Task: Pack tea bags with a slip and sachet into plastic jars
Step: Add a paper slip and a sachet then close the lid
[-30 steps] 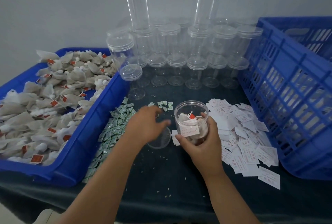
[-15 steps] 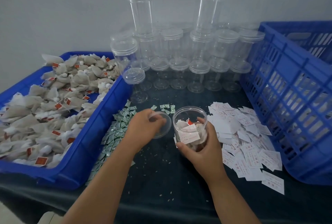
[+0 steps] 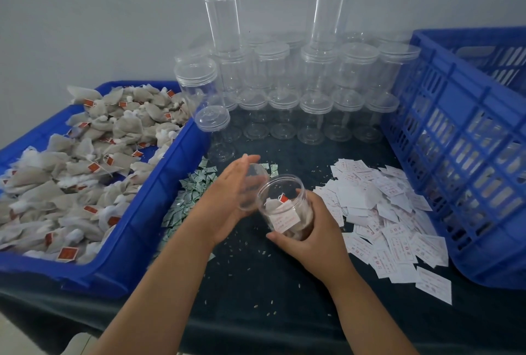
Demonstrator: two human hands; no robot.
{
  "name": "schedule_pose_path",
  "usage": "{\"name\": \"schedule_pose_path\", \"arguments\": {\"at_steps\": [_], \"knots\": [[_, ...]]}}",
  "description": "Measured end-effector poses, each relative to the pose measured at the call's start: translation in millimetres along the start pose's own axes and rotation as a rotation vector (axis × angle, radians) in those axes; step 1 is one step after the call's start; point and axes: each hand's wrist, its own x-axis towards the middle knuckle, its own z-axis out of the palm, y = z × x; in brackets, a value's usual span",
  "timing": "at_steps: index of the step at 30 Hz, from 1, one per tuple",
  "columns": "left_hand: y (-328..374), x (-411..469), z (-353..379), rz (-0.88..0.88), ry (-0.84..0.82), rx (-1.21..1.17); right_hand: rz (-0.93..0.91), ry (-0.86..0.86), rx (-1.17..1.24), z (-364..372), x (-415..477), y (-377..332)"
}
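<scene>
Right hand (image 3: 313, 230) grips a clear jar (image 3: 280, 192), fingers curled round the far wall, thumb on the near side low down. The jar is tilted w/ its open mouth facing up & to the left. Inside are tea bags (image 3: 271, 204), one w/ a red tag (image 3: 283, 198), plus a white slip (image 3: 284, 219) lying vs the near wall. Can't tell if a sachet is in there. Left hand (image 3: 225, 203) holds a clear lid (image 3: 252, 183) on edge, pinched btwn fingertips at top & thumb at bottom, fingers fairly straight, palm facing the jar. The lid is just beside the jar mouth on its left; can't tell if the two touch. Both hands are over a dark cloth (image 3: 256, 297) speckled w/ small pale grains (image 3: 257, 306). At left is a blue tray (image 3: 159, 198) heaped w/ loose bags (image 3: 85, 172), many w/ red tags. A strip of green-white sachets (image 3: 187, 201) lies on the cloth btwn the tray & the left hand. Right of the jar is a spread of spare slips (image 3: 384, 212), white w/ red print, running up to a blue crate (image 3: 427, 126) at the far right. At the back, vs the wall, are empty jars (image 3: 316, 75), lidded, stacked in rows, w/ two tall ones on top
</scene>
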Motion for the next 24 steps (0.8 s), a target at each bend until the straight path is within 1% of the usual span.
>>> {"name": "schedule_pose_path", "arguments": {"at_steps": [2, 3, 5, 7, 9, 10, 12, 15, 16, 18, 20, 22, 23, 24], "knots": [[5.4, 0.4, 4.8, 0.163, 0.091, 0.237, -0.022, -0.016, -0.016, 1.1, -0.1, -0.7], [7.9, 0.1, 6.8, 0.23, 0.094, 0.32, -0.033, -0.016, -0.021, 1.0, 0.1, -1.4], [9.7, -1.7, 10.5, 0.334, 0.062, 0.491, -0.044, -0.011, -0.01, 0.6, 0.1, -3.2], [8.7, -6.5, 18.2, 0.427, 0.017, 0.769, -0.048, -0.01, 0.004, 0.1, 0.0, -4.1], [7.1, -13.4, 29.7, 0.449, -0.056, 1.013, -0.049, -0.017, 0.022, -0.3, 0.3, -4.5], [6.4, -16.9, 35.1, 0.434, -0.074, 1.085, -0.051, -0.017, 0.024, -0.7, 0.2, -4.7], [5.2, -21.5, 41.9, 0.433, -0.054, 1.187, -0.065, -0.013, -0.011, -1.5, 0.6, -4.9], [2.6, -23.1, 50.0, 0.499, -0.017, 1.347, -0.076, -0.044, -0.031, -0.8, 2.2, -4.9], [2.5, -23.1, 52.1, 0.515, -0.023, 1.36, -0.07, -0.046, -0.009, -1.2, 2.2, -5.1], [6.2, -21.0, 53.1, 0.575, -0.075, 1.313, -0.039, -0.046, 0.069, -5.0, 1.2, -3.7], [13.6, -18.2, 50.8, 0.64, -0.19, 1.19, -0.007, -0.087, 0.206, -9.5, -0.6, -1.3], [19.3, -14.6, 45.7, 0.666, -0.349, 1.007, 0.014, -0.154, 0.333, -10.7, -2.1, 0.2], [20.4, -13.1, 43.6, 0.679, -0.405, 0.931, 0.024, -0.17, 0.367, -10.5, -2.4, 0.0], [21.1, -12.3, 42.1, 0.686, -0.425, 0.896, 0.03, -0.171, 0.393, -9.9, -2.1, -1.0]]}}
